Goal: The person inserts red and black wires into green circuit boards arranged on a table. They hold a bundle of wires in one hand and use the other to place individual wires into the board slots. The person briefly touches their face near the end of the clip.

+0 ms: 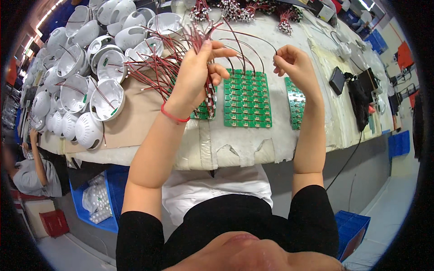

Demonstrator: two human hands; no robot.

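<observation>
My left hand point(195, 74), with a red band at its wrist, is closed around a bundle of thin red and black wires point(197, 38). Between the fingertips of my right hand point(294, 63) is the end of a single dark red wire point(253, 35), which arcs over from the bundle's side. In front of me lies a panel of small green circuit boards point(247, 104), with a few wires rising from its top row. My right hand is above and right of this panel. Part of another green panel point(206, 111) shows beneath my left hand, and a third panel point(296, 106) lies under my right forearm.
White rounded plastic shells point(107, 99) are piled at the left, some with wires inside. More wire bundles point(246, 11) lie along the far side. A black device with a cable point(359, 99) sits at the right. Blue bins point(115, 189) stand below the table. Another person point(38, 174) is at far left.
</observation>
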